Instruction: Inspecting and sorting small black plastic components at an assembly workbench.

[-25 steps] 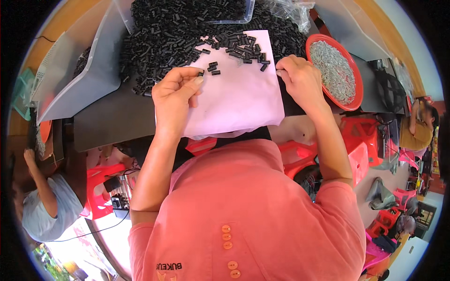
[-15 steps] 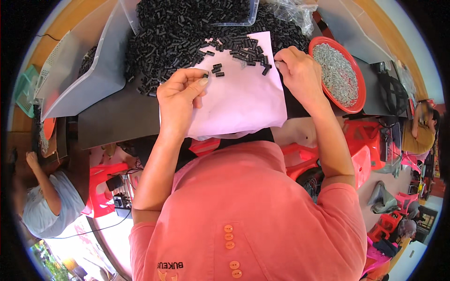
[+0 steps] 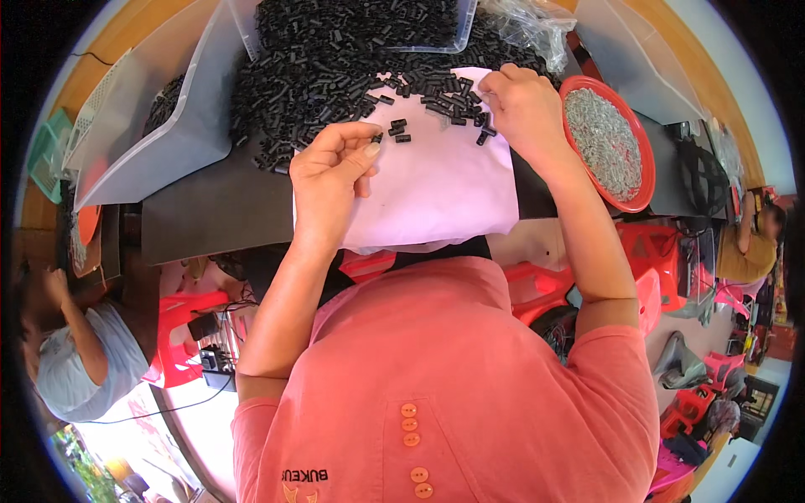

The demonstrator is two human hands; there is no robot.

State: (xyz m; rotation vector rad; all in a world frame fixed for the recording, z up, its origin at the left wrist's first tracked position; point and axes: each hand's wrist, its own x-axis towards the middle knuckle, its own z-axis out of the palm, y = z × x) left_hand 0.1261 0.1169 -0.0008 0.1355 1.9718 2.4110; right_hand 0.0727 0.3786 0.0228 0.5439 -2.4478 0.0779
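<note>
Between thumb and forefinger my left hand (image 3: pixel 329 172) pinches a small black cylindrical piece (image 3: pixel 377 137), over the left part of a pale pink cloth (image 3: pixel 428 189). Three loose black pieces (image 3: pixel 399 131) lie on the cloth just right of those fingertips. My right hand (image 3: pixel 527 113) is at the cloth's far right corner, fingers curled together; whatever they hold is hidden. More black pieces (image 3: pixel 453 99) lie on the cloth's far part, close to its fingertips.
A large heap of black pieces (image 3: pixel 293 109) covers the far table around a clear plastic bin (image 3: pixel 464 25). To the right stands a red basin (image 3: pixel 651 168) of small silvery parts (image 3: pixel 602 134). Another clear bin (image 3: pixel 180 134) is at left. Co-workers sit at both sides.
My right hand has moved farther away along the cloth's right edge. My left hand keeps its pinch on the black piece, and the whole view has shifted slightly.
</note>
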